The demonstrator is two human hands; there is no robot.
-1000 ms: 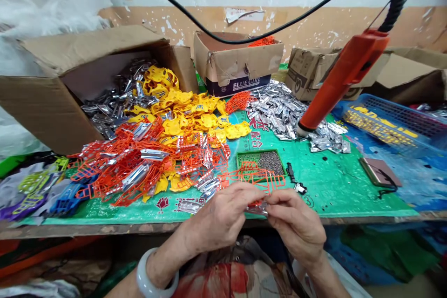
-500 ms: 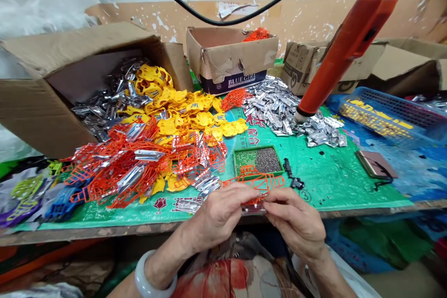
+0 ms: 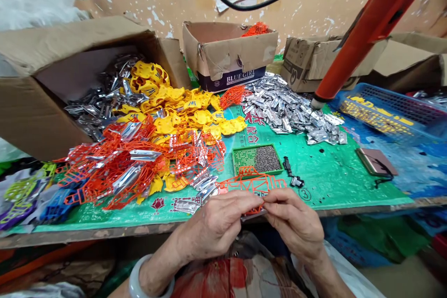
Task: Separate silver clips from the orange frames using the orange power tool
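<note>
Just over the table's front edge, my left hand (image 3: 221, 219) is closed on an orange plastic frame piece (image 3: 254, 209), which has a shiny strip along its lower side. My right hand (image 3: 296, 221) is pinched at the right end of that piece; anything small between its fingertips is hidden. An orange openwork frame (image 3: 258, 182) spreads just beyond the fingers, and I cannot tell whether it joins the held piece. Behind it sits a green tray (image 3: 243, 160) with small metal screws (image 3: 268, 158) in its right half. Small black parts (image 3: 291, 172) lie beside the tray.
An orange-red electric screwdriver (image 3: 370, 32) hangs at upper right. Silver metal plates (image 3: 286, 107), yellow plastic parts (image 3: 195, 111) and orange frames (image 3: 115, 167) are heaped on the green sheet. Cardboard boxes (image 3: 233, 56) line the back; a blue basket (image 3: 387, 116) stands at right.
The view has shifted slightly, and the hanging screwdriver appears farther up and right. Both hands stay together at the orange piece, with small finger movements.
</note>
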